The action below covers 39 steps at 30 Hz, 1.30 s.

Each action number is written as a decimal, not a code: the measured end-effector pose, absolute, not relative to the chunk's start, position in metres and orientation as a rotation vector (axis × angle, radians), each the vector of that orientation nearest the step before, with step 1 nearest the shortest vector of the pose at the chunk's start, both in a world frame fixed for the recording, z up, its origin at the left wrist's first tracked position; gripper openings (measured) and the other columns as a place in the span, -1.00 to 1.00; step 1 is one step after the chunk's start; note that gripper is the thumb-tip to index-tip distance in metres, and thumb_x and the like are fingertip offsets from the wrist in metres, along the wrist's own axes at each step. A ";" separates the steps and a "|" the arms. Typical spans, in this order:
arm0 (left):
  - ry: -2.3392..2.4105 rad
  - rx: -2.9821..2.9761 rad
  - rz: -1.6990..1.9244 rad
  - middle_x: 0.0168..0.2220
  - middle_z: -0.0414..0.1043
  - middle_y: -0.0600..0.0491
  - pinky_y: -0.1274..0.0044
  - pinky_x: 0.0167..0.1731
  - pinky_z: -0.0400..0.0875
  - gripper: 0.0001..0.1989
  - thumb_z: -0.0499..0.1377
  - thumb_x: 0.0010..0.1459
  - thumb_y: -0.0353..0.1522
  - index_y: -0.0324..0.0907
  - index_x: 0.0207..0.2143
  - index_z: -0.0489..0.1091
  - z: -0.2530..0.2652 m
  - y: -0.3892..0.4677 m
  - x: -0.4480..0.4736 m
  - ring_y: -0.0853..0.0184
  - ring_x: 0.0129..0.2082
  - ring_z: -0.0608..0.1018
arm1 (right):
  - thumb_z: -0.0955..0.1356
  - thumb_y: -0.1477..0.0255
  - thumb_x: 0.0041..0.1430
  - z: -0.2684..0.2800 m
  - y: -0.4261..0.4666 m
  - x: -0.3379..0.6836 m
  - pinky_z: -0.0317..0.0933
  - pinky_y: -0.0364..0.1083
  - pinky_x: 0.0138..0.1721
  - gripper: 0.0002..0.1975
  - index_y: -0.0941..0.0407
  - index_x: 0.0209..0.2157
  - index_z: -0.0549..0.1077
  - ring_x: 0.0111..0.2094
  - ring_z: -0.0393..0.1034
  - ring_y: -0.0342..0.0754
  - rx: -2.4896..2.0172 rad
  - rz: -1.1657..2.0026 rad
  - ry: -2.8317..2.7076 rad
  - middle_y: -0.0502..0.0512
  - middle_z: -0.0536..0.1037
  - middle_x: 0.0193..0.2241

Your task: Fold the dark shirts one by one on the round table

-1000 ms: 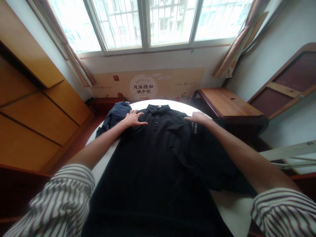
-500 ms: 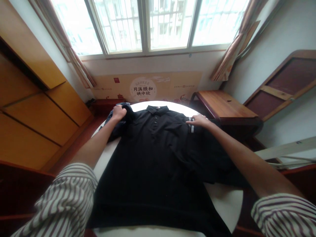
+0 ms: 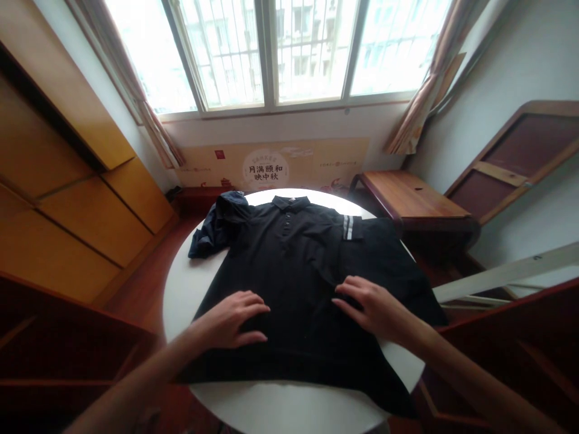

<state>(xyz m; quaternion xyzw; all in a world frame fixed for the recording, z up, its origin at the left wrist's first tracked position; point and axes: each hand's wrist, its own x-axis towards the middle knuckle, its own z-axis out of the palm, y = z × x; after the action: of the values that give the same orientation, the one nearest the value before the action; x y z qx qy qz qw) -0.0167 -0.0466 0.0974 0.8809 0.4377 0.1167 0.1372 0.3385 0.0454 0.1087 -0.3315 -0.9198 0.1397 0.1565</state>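
Observation:
A black polo shirt (image 3: 289, 271) lies spread front side up on a round white table (image 3: 178, 295), its collar toward the window and its hem near me. White stripes mark the sleeve on the right. Over the lower left part of the shirt is my left hand (image 3: 239, 319), thumb and fingers apart, holding nothing. My right hand (image 3: 366, 304) is over the lower right part, likewise with fingers apart and nothing in it. Whether either hand touches the cloth I cannot tell. A crumpled dark navy garment (image 3: 210, 232) lies by the left sleeve.
Wooden cabinets (image 3: 90, 217) stand on the left. To the right of the table is a low wooden side table (image 3: 411, 193). A printed banner (image 3: 316, 163) runs below the window, and dark red wooden furniture (image 3: 520, 355) flanks me on both sides.
Both hands have let go of the shirt's sleeves and come back toward me, over its lower half. The striped right sleeve now lies uncovered.

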 end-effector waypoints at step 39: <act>1.486 2.123 0.160 -0.27 0.44 0.06 0.55 -0.25 0.36 -0.84 0.09 0.11 -0.46 -0.12 -0.28 0.43 0.097 -0.150 -0.089 0.31 -0.28 0.49 | 0.24 0.55 0.20 0.102 -0.046 0.395 0.27 -0.04 -0.20 -0.82 0.13 -0.30 0.48 -0.28 0.40 -0.01 -0.936 0.711 -2.747 0.14 0.50 -0.33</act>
<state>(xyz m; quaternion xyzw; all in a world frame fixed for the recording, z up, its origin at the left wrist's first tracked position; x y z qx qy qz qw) -0.0887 -0.1503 0.0969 0.7875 0.5513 0.0595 0.2689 0.3945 -0.0465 0.1016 -0.3123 -0.9166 0.2374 0.0769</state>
